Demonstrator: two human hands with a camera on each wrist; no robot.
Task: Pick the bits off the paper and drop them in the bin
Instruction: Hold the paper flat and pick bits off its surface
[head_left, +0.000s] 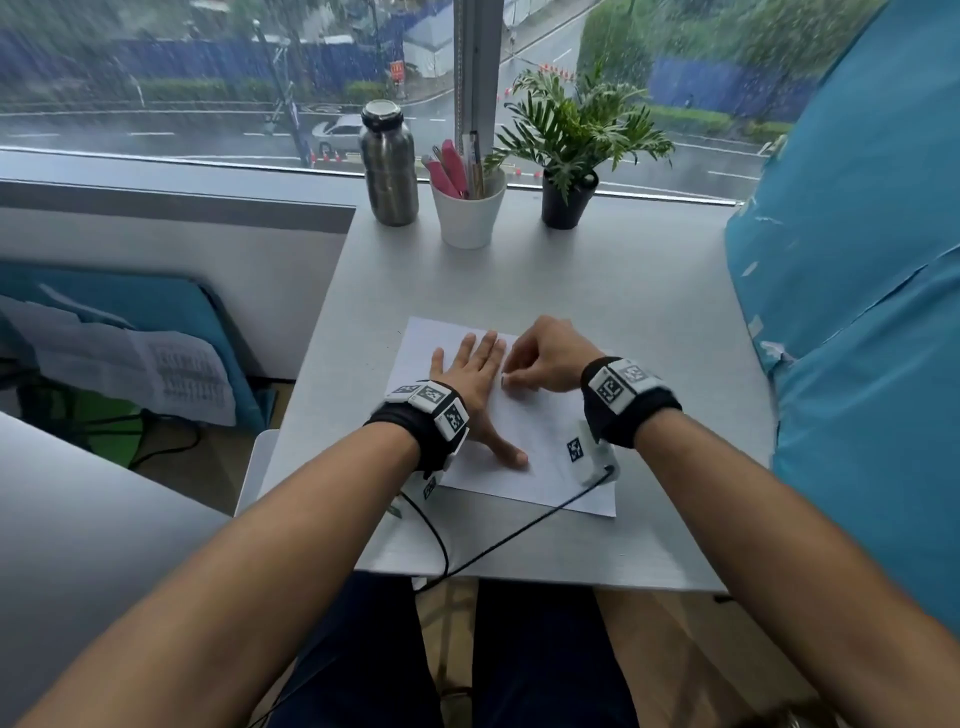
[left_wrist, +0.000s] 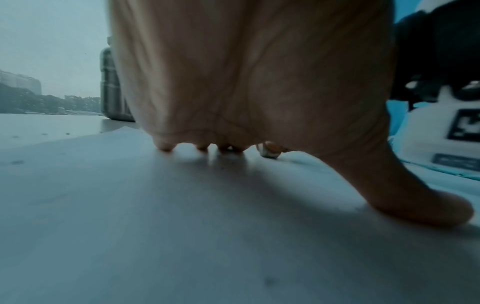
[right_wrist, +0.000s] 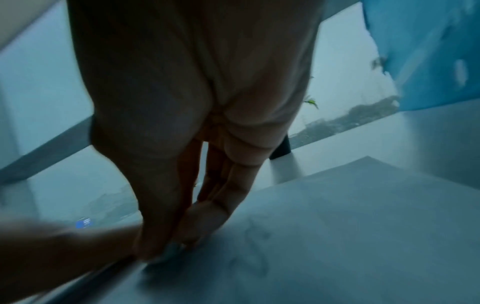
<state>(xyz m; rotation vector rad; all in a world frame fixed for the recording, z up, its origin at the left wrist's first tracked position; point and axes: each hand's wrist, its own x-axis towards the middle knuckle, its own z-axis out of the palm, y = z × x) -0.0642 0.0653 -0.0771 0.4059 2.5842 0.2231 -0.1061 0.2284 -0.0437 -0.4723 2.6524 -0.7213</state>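
Fingers (head_left: 480, 347) of our left hand (head_left: 470, 382) are lying straight and spread flat on the white paper (head_left: 540, 441), thumb out to the side, pressing the sheet onto the counter (head_left: 597, 280). Our right hand (head_left: 545, 358) is sitting just beside it, touching the left hand's index-finger side, its fingers curled down with thumb and fingertips drawn together on a small pale bit (head_left: 505, 382) at the paper surface. The left wrist view is showing that bit (left_wrist: 269, 154) caught at the right fingertips just past our left palm (left_wrist: 249, 72); the right wrist view is blurred, but thumb and fingers (right_wrist: 197, 224) are meeting on something pale at the sheet (right_wrist: 337, 226). We cannot tell whether the bit is already lifted clear or still touching the paper.

The paper is lying near the front middle of the grey counter, slightly skewed. Both wrists are wearing black bands with white marker blocks, and black cables are trailing off the front edge. At the back by the window a steel bottle (head_left: 389, 163), a white cup of pens (head_left: 467, 208) and a potted plant (head_left: 569, 150) are standing in a row. A blue sheet (head_left: 857, 312) is hanging at the right. We are not seeing any bin in these views.
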